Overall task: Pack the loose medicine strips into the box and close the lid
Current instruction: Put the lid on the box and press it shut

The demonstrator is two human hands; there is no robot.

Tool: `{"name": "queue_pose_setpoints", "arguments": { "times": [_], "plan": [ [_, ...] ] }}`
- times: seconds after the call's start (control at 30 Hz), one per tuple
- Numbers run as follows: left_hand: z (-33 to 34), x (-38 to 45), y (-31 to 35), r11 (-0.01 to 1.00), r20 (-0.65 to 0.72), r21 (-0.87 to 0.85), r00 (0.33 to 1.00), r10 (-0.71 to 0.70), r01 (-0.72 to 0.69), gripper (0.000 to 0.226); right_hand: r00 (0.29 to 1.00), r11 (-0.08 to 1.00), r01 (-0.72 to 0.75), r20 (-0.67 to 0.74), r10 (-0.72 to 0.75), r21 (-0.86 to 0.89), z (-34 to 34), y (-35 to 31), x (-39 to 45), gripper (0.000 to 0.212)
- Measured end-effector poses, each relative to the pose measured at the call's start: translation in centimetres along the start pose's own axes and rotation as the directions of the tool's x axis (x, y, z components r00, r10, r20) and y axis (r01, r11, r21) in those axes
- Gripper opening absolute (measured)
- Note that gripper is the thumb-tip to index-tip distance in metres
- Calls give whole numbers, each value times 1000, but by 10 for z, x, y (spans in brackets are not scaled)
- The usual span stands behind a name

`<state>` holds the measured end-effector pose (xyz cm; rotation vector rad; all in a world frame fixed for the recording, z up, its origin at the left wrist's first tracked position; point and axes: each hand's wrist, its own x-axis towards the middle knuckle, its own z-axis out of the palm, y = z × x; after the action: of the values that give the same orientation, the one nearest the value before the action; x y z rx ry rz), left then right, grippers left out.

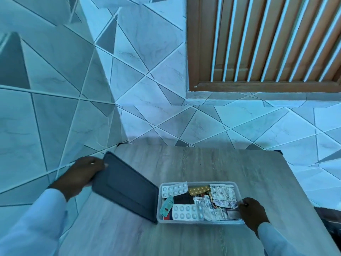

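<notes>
A clear plastic box (198, 222) sits on the wooden table, filled with several medicine strips (186, 211): white blister packs, a yellow strip, a teal one and crumpled foil ones. Its dark grey lid (125, 187) is tilted up on the box's left side, its lower edge by the box's left wall. My left hand (83, 172) grips the lid's raised far-left edge. My right hand (252, 212) rests against the box's right end, fingers curled on the rim.
The grey wood-grain table (212, 163) stands in a corner of patterned tiled walls (156, 89). A brown slatted wooden shutter (267, 43) is set in the wall above right. The table's left edge lies close under my left hand.
</notes>
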<state>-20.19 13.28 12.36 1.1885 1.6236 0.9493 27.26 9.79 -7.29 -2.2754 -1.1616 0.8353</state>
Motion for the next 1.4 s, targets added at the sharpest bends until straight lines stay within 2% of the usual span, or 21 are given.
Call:
{"name": "queue_pose_setpoints", "arguments": {
  "times": [0.03, 0.1, 0.2, 0.27, 0.3, 0.37, 0.43, 0.47, 0.53, 0.6, 0.67, 0.7, 0.77, 0.83, 0.9, 0.97, 1.0, 1.07, 1.23, 1.3, 1.4],
  "plan": [
    [22, -6, 17, 999, -17, -13, 999, -51, 51, 9, 1000, 1000, 1, 26, -1, 2, 5, -2, 0, 16],
    [44, -10, 35, 999, 70, 26, 996, -47, 46, 13, 998, 999, 20, 53, -18, -33, 11, -12, -5, 16],
    [77, -8, 45, 999, 163, 21, 986, -29, 26, 27, 983, 979, 159, -65, -169, -130, 8, -36, -15, 26],
    [109, -9, 47, 999, 236, 38, 971, -38, 29, 38, 947, 953, 299, -109, -302, -38, 4, -65, -33, 24],
    [126, -10, 47, 999, 265, 37, 964, -27, 18, 41, 941, 936, 338, -49, -335, 93, 2, -86, -45, 23],
    [162, -13, 45, 1000, 326, 22, 945, -13, 5, 46, 910, 853, 201, 231, -345, 483, 2, -124, -72, 29],
    [192, -11, 36, 1000, 370, -13, 929, -2, 7, 50, 794, 712, -11, 439, -420, 702, 4, -149, -88, 37],
    [202, -11, 34, 1000, 374, -4, 927, -11, 14, 49, 753, 675, -45, 469, -462, 737, 4, -155, -92, 38],
    [215, -3, 28, 999, 390, 13, 920, -48, 46, 43, 735, 616, -66, 456, -502, 785, 5, -160, -96, 41],
    [219, 8, 22, 984, 451, -74, 886, -111, 162, 34, 798, 598, -39, 386, -463, 800, 7, -157, -97, 37],
    [211, 13, 17, 942, 579, -169, 803, -143, 289, 27, 883, 629, -6, 300, -362, 777, 13, -148, -94, 31],
    [205, 16, 12, 945, 591, -161, 795, -139, 285, 24, 915, 662, 11, 259, -309, 750, 17, -142, -92, 28],
    [185, 22, -4, 982, 517, -65, 848, -118, 176, 21, 965, 732, 34, 168, -202, 680, 24, -129, -86, 25],
    [159, 31, -32, 985, 312, 161, 944, -104, 55, 18, 991, 775, 20, 88, -98, 631, 25, -115, -80, 23],
    [136, 36, -66, 946, 122, 310, 983, -139, 95, 31, 999, 795, -26, 40, 2, 606, 23, -101, -75, 21],
    [128, 33, -93, 925, 61, 272, 954, -293, 267, 48, 998, 827, -57, 16, 58, 560, 23, -89, -69, 18],
    [130, 29, -100, 917, 83, 213, 929, -360, 337, 44, 997, 847, -69, 8, 76, 527, 23, -85, -65, 17],
    [142, 23, -108, 913, 164, 129, 899, -405, 388, 15, 995, 896, -68, -38, 95, 439, 23, -79, -60, 20],
    [169, 25, -116, 923, 104, 199, 930, -353, 328, 25, 985, 996, -41, -162, 54, 85, 16, -73, -52, 30],
    [177, 24, -119, 924, 98, 246, 941, -324, 293, 33, 985, 996, -62, -164, 50, -69, 15, -67, -48, 35],
    [184, 20, -117, 923, 89, 278, 950, -299, 265, 38, 986, 976, -110, -141, 84, -186, 17, -58, -47, 34]
  ]
}}
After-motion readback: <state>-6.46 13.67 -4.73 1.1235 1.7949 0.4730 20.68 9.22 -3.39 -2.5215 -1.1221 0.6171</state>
